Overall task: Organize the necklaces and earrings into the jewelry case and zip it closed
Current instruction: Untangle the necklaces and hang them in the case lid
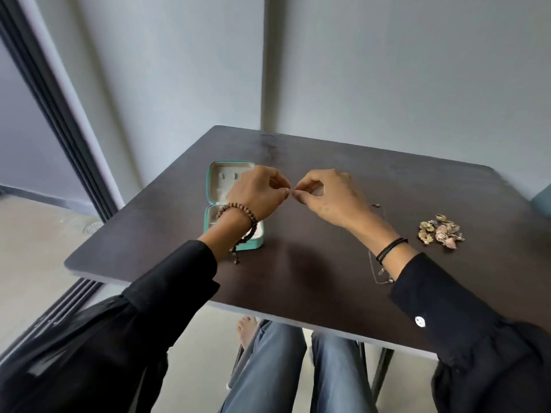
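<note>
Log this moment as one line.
case open | left hand, right hand pinching something tiny between them | earrings piled right | necklace on table

Dark brown square table [313, 263] set in a wall corner. On its left part lies an open teal jewelry case [212, 186], lid laid flat away from the viewer. A heap of earrings [441, 231] rests near the right edge. A thin chain necklace [376, 272] lies between them, nearer the front.

Teal case [214, 225] open; earrings [441, 231] piled right.
</note>
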The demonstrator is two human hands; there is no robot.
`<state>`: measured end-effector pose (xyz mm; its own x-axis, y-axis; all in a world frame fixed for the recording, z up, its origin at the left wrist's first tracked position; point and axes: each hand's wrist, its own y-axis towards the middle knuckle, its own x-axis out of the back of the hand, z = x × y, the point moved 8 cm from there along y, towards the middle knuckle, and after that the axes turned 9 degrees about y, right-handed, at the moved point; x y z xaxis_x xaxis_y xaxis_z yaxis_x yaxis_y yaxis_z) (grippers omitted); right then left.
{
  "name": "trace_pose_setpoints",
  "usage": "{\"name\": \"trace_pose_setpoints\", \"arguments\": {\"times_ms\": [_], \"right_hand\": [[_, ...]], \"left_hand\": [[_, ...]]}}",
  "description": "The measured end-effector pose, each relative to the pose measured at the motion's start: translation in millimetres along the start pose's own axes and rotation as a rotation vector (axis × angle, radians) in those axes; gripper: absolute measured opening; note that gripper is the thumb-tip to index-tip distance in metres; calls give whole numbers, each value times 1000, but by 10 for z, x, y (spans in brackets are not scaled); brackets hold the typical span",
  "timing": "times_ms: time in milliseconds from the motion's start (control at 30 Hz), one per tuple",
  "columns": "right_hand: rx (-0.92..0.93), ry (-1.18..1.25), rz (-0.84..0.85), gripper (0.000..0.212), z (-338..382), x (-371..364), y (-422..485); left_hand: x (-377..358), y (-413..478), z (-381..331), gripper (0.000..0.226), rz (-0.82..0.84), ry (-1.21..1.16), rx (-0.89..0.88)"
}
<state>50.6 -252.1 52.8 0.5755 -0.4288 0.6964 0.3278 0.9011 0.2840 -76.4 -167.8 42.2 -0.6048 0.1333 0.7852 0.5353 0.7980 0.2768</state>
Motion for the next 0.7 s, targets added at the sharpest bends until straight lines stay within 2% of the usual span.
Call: {"name": "trace_pose_setpoints", "arguments": {"times_ms": [200, 433, 567, 700], "right_hand": [[89, 38, 107, 8, 493, -566, 118], [102, -30, 165, 7, 678, -982, 265], [113, -76, 234, 14, 661, -1165, 259], [124, -79, 235, 19, 695, -1191, 262]], "left_hand": [[512, -229, 743, 11, -66, 10, 146], [549, -354, 1249, 16, -101, -26, 285], [416, -366, 1343, 20, -56, -182, 302], [365, -345, 1367, 21, -54, -230, 276]]}}
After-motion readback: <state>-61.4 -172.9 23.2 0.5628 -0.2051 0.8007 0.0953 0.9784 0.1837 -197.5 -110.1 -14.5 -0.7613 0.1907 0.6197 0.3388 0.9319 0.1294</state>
